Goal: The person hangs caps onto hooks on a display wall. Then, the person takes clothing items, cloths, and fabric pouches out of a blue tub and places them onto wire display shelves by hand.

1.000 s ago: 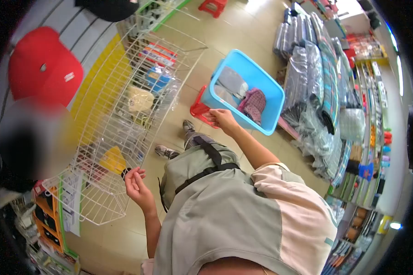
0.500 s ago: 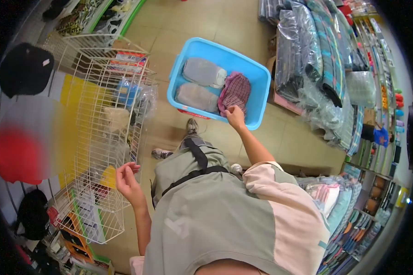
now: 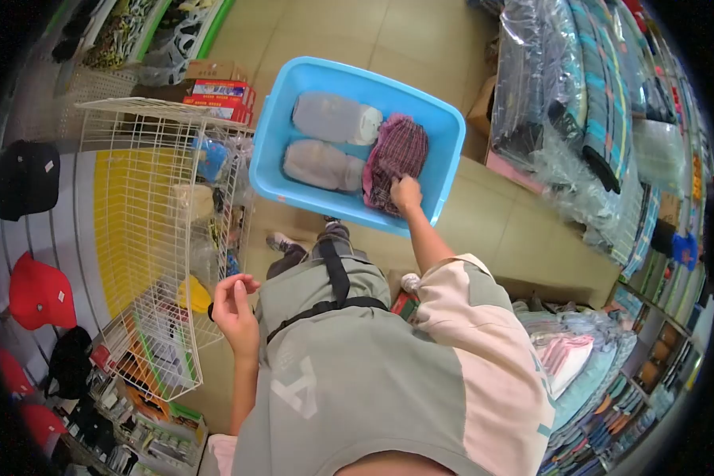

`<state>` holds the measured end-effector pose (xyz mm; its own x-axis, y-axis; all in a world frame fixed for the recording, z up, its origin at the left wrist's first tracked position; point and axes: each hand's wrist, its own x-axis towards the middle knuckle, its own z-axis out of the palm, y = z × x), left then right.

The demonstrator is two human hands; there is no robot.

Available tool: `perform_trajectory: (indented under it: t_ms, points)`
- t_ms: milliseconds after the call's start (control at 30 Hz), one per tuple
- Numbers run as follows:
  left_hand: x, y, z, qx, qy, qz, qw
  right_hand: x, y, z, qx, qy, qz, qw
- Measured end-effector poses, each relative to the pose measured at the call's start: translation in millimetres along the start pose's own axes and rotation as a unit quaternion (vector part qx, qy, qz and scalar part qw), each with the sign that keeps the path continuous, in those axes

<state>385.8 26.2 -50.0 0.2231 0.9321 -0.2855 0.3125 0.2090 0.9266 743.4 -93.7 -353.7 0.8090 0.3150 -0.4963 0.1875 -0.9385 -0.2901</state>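
Two grey bundles [image 3: 331, 119] and plaid cloth [image 3: 400, 152] already inside blue bin [image 3: 266, 151]; right hand [image 3: 405, 193] curled, touching cloth, grip unclear, handling apparently unfinished; left hand [image 3: 236, 305] loosely open, holding nothing, near wire rack [image 3: 189, 262]

1 head-worn view looks steeply down from above the torso, taking in the blue bin [image 3: 436, 107].

Glossy beige tiles [image 3: 333, 30] floor a packed shop, where caps [image 3: 41, 293] hang on a slatted wall [image 3: 89, 266] at left beside a yellow panel [image 3: 113, 214] and a white wire rack [image 3: 163, 238]. Red boxes [image 3: 218, 99] sit at far left; plastic-wrapped bundles [image 3: 523, 87] crowd the right, with stocked shelves [image 3: 662, 341] beyond.
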Motion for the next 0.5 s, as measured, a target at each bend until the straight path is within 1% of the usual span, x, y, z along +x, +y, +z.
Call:
perform_trajectory:
  t_ms: [100, 200, 300, 400, 500]
  points:
    - [0, 4, 13, 0.021, -0.029, -0.004, 0.999, 7, 7, -31, -0.053, 0.006, -0.067, 0.996]
    - [-1, 10, 29, 0.017, -0.052, -0.019, 0.998, 6, 5, -68, 0.058, 0.037, -0.155, 0.985]
    - [1, 11, 40, 0.034, -0.086, -0.014, 0.996, 9, -3, -95, 0.201, 0.099, -0.209, 0.952]
    - [1, 17, 51, 0.038, -0.116, -0.011, 0.992, -22, -36, -151, 0.358, 0.131, -0.17, 0.909]
    - [4, 19, 55, 0.05, -0.136, -0.01, 0.989, -51, -55, -181, 0.356, 0.249, -0.332, 0.837]
